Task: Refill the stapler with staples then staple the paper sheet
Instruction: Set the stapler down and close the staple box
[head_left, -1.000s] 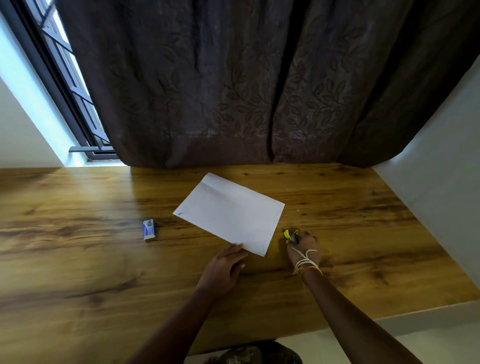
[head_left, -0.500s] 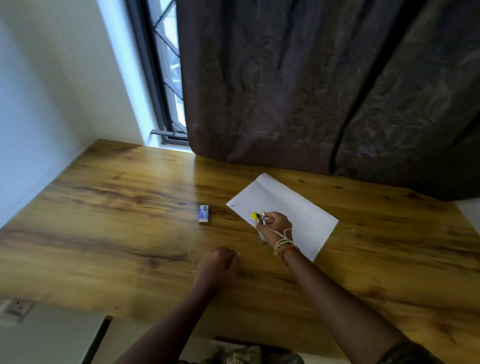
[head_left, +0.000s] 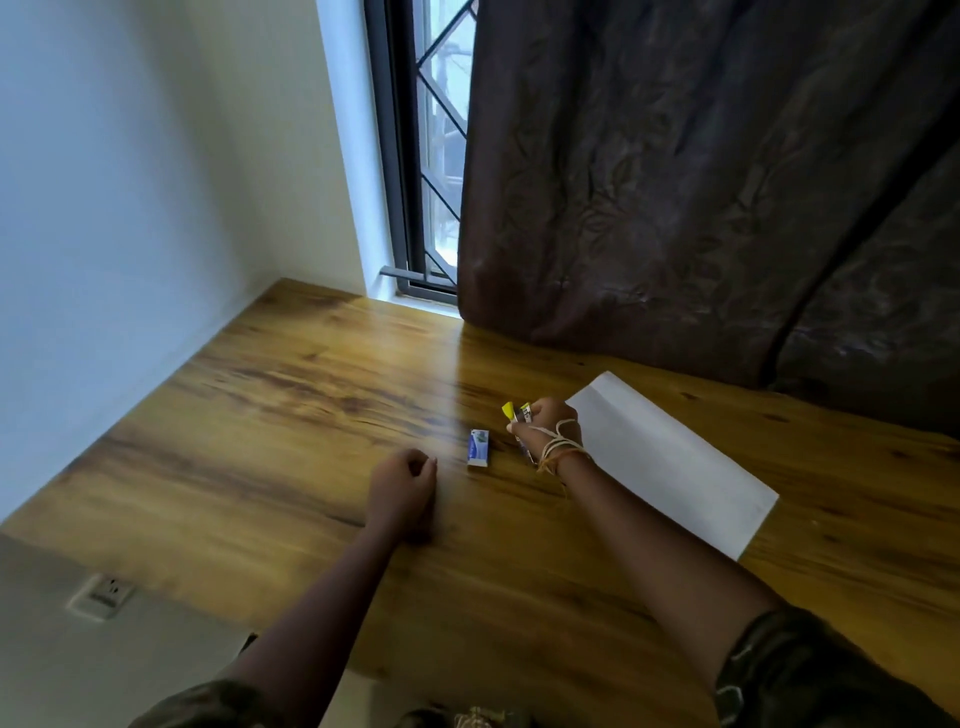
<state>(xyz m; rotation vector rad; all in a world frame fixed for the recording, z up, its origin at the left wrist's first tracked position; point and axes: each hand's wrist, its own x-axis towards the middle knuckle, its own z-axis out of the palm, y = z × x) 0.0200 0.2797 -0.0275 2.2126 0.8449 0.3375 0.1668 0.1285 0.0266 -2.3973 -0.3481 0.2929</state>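
My right hand (head_left: 549, 425) grips a small stapler (head_left: 516, 414) with a yellow tip, held just above the wooden table (head_left: 291, 415). A small blue and white staple box (head_left: 478, 448) lies flat on the table, just left of that hand and below the stapler's tip. My left hand (head_left: 402, 486) rests on the table as a loose fist with nothing in it, a little to the left of the box and nearer to me. The white paper sheet (head_left: 670, 462) lies to the right, partly under my right wrist.
A dark brown curtain (head_left: 701, 197) hangs along the table's far edge. A barred window (head_left: 431, 156) stands at the far left corner, with a white wall on the left. A wall socket (head_left: 101, 595) sits below the table's near left edge.
My right hand lifted the stapler from the table right of the paper and carried it left over the sheet to the staple box. My left hand left the paper and curled into a fist. My view swung left.
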